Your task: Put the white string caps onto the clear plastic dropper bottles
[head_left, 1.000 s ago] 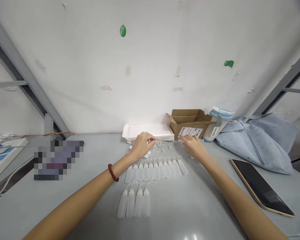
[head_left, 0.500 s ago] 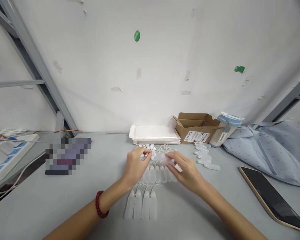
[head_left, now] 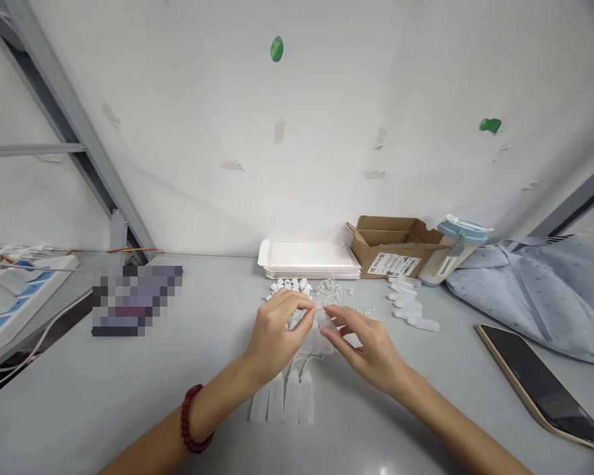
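Observation:
In the head view, my right hand [head_left: 363, 340] grips a small translucent plastic bottle [head_left: 325, 319] between thumb and fingers, its narrow end tilted toward the left. My left hand [head_left: 282, 333] pinches right at that end; whatever lies between its fingertips is too small to make out. Beneath and in front of the hands lie rows of similar bottles [head_left: 292, 399] with white caps and looped cords, partly covered by my hands. Just behind are a cluster of small white caps [head_left: 291, 285] and a tangle of white cords [head_left: 330, 289]. Several loose bottles [head_left: 406, 305] lie to the right.
A stack of white boards [head_left: 309, 258] and an open cardboard box [head_left: 393, 247] stand against the wall, beside a blue-lidded cup [head_left: 453, 251]. A pale blue bag [head_left: 525, 297] and a phone [head_left: 544, 389] are at right. A power strip [head_left: 27, 300] sits at left.
My hands have come together: the left moved right and now meets the end of the bottle in my right hand. The view has shifted slightly.

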The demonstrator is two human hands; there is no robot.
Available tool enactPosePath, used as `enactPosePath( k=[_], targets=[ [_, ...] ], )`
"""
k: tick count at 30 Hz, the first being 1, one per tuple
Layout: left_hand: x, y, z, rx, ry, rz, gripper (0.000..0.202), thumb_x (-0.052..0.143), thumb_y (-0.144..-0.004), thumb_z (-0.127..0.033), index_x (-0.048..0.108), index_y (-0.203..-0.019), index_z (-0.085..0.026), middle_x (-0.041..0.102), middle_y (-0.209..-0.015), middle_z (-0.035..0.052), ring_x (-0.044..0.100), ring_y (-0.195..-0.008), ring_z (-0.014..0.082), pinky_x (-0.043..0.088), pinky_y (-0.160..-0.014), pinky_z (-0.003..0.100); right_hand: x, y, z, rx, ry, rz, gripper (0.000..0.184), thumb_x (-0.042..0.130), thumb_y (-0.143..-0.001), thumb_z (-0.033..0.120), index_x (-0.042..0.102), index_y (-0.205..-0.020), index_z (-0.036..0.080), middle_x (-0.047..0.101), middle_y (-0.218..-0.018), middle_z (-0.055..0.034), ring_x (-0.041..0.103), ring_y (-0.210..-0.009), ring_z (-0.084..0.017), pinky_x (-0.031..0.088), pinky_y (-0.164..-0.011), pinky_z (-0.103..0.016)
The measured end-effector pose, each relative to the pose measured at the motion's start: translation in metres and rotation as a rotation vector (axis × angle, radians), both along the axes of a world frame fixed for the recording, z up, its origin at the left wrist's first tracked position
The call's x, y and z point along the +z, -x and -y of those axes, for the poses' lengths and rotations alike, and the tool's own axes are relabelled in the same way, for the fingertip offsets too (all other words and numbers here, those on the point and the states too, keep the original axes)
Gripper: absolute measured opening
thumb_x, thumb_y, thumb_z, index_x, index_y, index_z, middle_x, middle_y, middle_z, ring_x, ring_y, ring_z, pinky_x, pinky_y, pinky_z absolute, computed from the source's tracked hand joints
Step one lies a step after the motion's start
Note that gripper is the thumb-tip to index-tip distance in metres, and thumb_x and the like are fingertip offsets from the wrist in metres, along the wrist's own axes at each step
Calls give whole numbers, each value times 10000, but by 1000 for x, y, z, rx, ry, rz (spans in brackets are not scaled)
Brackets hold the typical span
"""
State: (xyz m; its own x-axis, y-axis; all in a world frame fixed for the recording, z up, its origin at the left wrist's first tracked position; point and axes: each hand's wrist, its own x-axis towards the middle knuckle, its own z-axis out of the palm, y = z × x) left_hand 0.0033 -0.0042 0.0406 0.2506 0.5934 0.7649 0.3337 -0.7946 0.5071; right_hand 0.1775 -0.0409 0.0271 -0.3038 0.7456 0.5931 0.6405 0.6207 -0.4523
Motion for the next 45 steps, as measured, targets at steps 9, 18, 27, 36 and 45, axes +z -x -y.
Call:
enactPosePath(
  k=[9,18,27,36,45],
  targets=[
    [-2,-2,3,-58,-54,-50,145,498,-834,-85,592,-800,-190,655,-772,30,601,-748,156,494,-630,278,1,-1,1,3,42,-77,315,497,-889,274,496,-1200,225,650,-896,-65,634,-689,-139,561,-515,-234],
    [-2,-3,5,-37,-92,-59,134,505,-837,-81,599,-819,-175,609,-851,57,588,-799,157,515,-682,293,3,-1,3,-13,112,-107,286,521,-875,294,513,-1153,230,642,-907,-64,634,-688,-138,545,-486,-217],
    [-7,-4,2,-51,-266,-48,159,538,-799,-27,582,-852,-171,656,-825,47,620,-763,153,532,-677,288,5,0,4,17,37,-88,269,522,-879,277,495,-1141,221,643,-889,-51,612,-667,-127,538,-540,-237],
    [-6,-6,7,-74,-286,-61,153,514,-814,-35,574,-852,-171,640,-833,44,607,-765,145,526,-671,281,7,2,7,-29,47,-105,229,564,-852,269,514,-1067,206,657,-876,-41,629,-670,-121,532,-498,-201],
    [-5,-5,8,-88,-267,-54,175,518,-806,-25,583,-895,-161,624,-852,59,607,-791,149,541,-686,284,8,4,8,-62,9,-151,190,568,-846,258,530,-1021,197,662,-885,-44,638,-662,-125,530,-472,-197]
  ],
)
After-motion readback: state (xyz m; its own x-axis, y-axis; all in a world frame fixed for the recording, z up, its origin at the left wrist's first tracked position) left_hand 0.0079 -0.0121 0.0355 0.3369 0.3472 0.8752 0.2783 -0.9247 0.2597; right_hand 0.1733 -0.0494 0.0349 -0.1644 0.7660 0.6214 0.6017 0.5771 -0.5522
